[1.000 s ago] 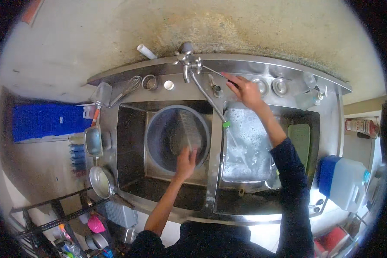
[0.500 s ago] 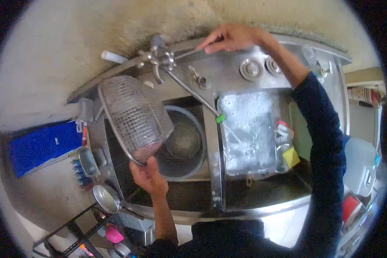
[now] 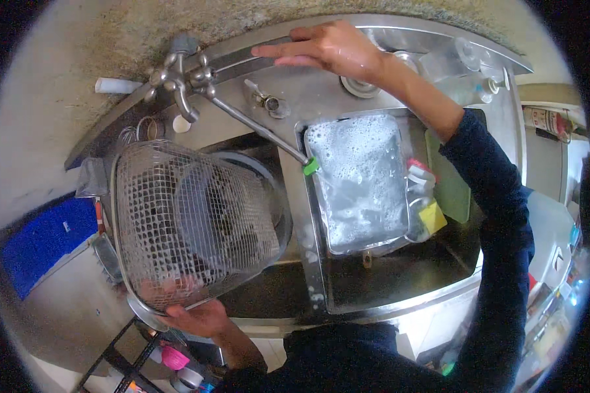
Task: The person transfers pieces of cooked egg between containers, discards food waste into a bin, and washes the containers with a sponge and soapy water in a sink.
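My left hand (image 3: 200, 318) grips the near rim of a wire mesh basket (image 3: 196, 216), with some fingers showing through the mesh. The basket is tilted over the left sink basin, above a round grey tub (image 3: 283, 209) seen partly through it. My right hand (image 3: 334, 49) reaches across to the back ledge, its fingers stretched toward the metal tap (image 3: 180, 82) and nothing seen in them. From the tap a long spout (image 3: 259, 129) with a green tip (image 3: 311, 166) extends toward the right basin. There, a rectangular container of sudsy water (image 3: 360, 183) sits.
Right of the suds lie a yellow sponge (image 3: 431, 217) and a green board (image 3: 451, 183). Clear bottles (image 3: 469, 88) stand at the back right. A blue cloth or mat (image 3: 49, 242) lies left of the sink; a black rack (image 3: 118, 357) stands near left.
The basket has swung so its mesh spreads wider toward me, with my left hand lower. My right hand stays near the tap. A thin streak below the green tip no longer shows.
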Tool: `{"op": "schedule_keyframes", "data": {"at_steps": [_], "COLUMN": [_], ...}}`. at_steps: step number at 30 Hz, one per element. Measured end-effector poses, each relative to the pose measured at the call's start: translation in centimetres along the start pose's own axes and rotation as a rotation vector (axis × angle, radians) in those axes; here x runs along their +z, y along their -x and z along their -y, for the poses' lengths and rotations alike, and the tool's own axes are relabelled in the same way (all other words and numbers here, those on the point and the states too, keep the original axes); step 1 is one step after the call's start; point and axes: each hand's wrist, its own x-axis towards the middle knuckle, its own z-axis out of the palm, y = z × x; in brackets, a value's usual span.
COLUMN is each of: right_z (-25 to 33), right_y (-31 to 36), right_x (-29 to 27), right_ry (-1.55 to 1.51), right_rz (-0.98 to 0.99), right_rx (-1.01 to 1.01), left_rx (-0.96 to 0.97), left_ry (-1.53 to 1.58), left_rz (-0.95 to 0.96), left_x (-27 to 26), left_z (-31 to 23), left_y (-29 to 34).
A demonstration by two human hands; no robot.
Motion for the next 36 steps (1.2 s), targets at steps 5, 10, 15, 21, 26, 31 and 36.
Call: {"op": "schedule_keyframes", "data": {"at_steps": [5,10,15,21,26,31,36], "right_z": [0.0,0.2,-0.3,-0.1,-0.1,-0.3,-0.2], "right_y": [0.1,0.1,0.2,-0.4,-0.9,-1.2,-0.9], "right_x": [0.5,0.4,0.4,0.0,-0.6,-0.9,-1.0], "right_ry": [0.175,0.207,0.061,-0.133,-0.282,-0.42,-0.285], "right_rz": [-0.054,-0.055,0.027,0.01,0.089,0.119,0.133], "right_rx": [-0.034,-0.036,0.007,0.01,0.056,0.07,0.074], "left_rx": [-0.018,0.027,0.002,0.227,0.039,-0.024,-0.095], "left_ry": [0.237,-0.092,0.092,-0.166,0.206,0.289,0.314], "left_rz": [0.221,-0.15,0.126,0.249,0.241,0.091,0.288], "left_x": [-1.5,-2.2,-2.6,-2.0,-4.8,-3.0,-2.8], "left_z": [-0.5,0.1,0.1,0.3,0.5,-0.9,-1.3], "left_y": [-1.1,-0.4,-1.2,-1.0,-0.8,0.5,0.6]}}
